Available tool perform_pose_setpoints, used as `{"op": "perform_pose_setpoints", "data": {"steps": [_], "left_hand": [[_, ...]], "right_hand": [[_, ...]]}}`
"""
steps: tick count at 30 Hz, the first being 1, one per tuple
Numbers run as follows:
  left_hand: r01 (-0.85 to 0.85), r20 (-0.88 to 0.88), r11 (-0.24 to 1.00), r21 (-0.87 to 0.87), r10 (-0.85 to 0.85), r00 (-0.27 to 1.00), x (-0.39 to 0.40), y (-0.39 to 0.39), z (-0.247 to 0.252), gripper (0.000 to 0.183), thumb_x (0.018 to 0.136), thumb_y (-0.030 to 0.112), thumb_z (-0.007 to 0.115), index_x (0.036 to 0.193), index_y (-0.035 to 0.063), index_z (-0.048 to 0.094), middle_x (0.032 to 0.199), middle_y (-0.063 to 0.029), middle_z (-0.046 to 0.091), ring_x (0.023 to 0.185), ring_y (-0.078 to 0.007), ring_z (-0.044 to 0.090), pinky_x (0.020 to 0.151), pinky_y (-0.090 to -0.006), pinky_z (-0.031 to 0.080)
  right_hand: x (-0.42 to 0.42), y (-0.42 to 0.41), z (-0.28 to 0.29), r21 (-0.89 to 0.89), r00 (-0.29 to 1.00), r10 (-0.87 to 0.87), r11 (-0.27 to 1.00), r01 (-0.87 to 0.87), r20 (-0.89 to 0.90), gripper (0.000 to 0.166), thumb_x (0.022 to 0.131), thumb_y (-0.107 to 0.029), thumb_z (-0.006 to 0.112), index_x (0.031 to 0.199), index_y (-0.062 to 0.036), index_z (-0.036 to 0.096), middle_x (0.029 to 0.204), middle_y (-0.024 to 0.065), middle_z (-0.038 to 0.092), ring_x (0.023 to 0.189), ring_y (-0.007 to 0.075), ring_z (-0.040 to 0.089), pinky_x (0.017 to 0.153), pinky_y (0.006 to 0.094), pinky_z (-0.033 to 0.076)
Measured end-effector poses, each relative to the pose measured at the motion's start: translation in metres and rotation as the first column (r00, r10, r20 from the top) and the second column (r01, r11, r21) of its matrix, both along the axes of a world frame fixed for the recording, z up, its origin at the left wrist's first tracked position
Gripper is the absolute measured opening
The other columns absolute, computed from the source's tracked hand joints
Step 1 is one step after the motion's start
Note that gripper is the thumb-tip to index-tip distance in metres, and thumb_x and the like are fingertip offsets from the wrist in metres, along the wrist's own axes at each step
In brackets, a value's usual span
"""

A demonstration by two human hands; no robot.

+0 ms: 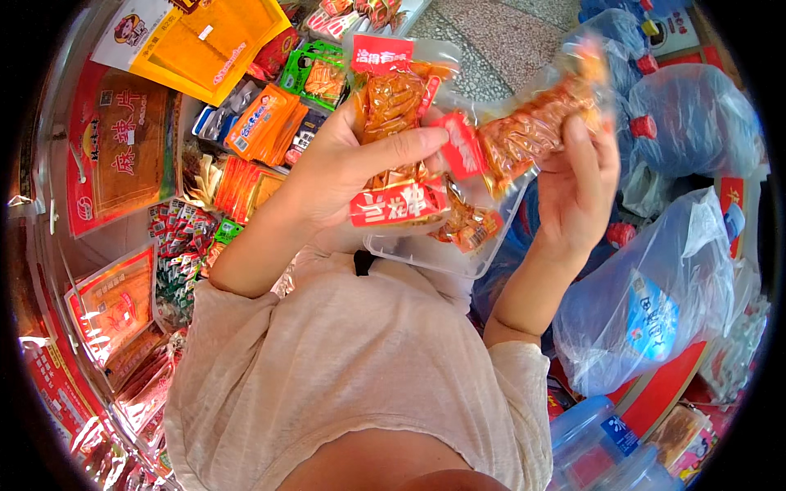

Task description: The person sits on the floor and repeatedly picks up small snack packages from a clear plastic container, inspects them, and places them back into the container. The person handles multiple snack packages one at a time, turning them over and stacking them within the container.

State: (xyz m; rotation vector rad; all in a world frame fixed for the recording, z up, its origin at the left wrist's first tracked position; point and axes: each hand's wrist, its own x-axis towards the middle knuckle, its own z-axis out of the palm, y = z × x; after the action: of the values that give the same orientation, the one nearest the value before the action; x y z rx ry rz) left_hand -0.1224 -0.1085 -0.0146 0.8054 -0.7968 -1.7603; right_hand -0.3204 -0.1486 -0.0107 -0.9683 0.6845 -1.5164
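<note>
My left hand grips several clear vacuum packs of reddish-brown braised meat snacks, its thumb across the front. They have red labels bearing writing. In my right hand is another vacuum pack of braised meat, pinched near its far end and tilted up to the right. That end is blurred. The red label of this pack lies close to my left thumb; whether they touch I cannot tell. Below the hands sits a clear plastic tub, with one more meat pack showing over it. My hands and the packs hide much of the tub.
Snack packets fill the left side: a yellow bag, orange packets, green packets and flat red-edged packs. At right stand large blue water bottles in plastic wrap and a wrapped bundle. Speckled floor tiles show ahead.
</note>
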Motion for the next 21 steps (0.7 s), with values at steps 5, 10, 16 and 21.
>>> {"op": "perform_pose_setpoints", "data": {"steps": [5,10,16,21], "left_hand": [[0.010,-0.278,1.000,0.023,-0.003,0.961,-0.004,-0.003,-0.002,0.048,0.088,0.036,0.050,0.122,0.0044,0.039,0.107,-0.0082,0.052,0.095,-0.0150,0.055,0.080,-0.0295,0.047],[0.122,-0.112,0.982,-0.145,-0.138,0.984,0.000,0.005,0.010,0.059,0.083,0.033,0.057,0.127,0.0019,0.032,0.119,-0.0116,0.048,0.107,-0.0192,0.050,0.091,-0.0333,0.041],[0.034,-0.057,0.973,-0.229,-0.048,0.997,0.001,0.009,0.015,0.040,0.082,0.016,0.060,0.116,0.0020,0.044,0.106,-0.0079,0.056,0.097,-0.0156,0.054,0.083,-0.0287,0.045],[0.009,-0.145,0.985,-0.171,-0.034,0.989,0.004,0.008,0.016,0.038,0.082,0.015,0.060,0.115,0.0030,0.046,0.103,-0.0088,0.057,0.095,-0.0166,0.056,0.080,-0.0311,0.047]], "right_hand": [[0.019,0.017,0.008,-0.817,0.856,-0.427,0.577,0.009,-0.292,0.020,0.066,-0.001,0.064,0.085,-0.0081,0.063,0.097,0.0138,0.059,0.089,0.0295,0.059,0.076,0.0394,0.049],[0.028,0.031,0.008,-0.826,0.573,-0.595,0.391,-0.405,-0.563,0.017,0.064,-0.011,0.060,0.080,-0.0088,0.065,0.091,0.0069,0.063,0.091,0.0248,0.061,0.082,0.0350,0.046],[0.029,0.041,0.005,-0.834,0.443,-0.719,0.368,-0.411,-0.535,0.016,0.065,-0.012,0.059,0.080,-0.0116,0.065,0.095,0.0027,0.064,0.093,0.0205,0.060,0.085,0.0321,0.043],[0.026,0.056,-0.004,-0.859,0.396,-0.771,0.374,-0.350,-0.498,0.016,0.067,-0.012,0.062,0.082,-0.0164,0.066,0.097,-0.0016,0.061,0.091,0.0148,0.056,0.079,0.0286,0.044]]}}
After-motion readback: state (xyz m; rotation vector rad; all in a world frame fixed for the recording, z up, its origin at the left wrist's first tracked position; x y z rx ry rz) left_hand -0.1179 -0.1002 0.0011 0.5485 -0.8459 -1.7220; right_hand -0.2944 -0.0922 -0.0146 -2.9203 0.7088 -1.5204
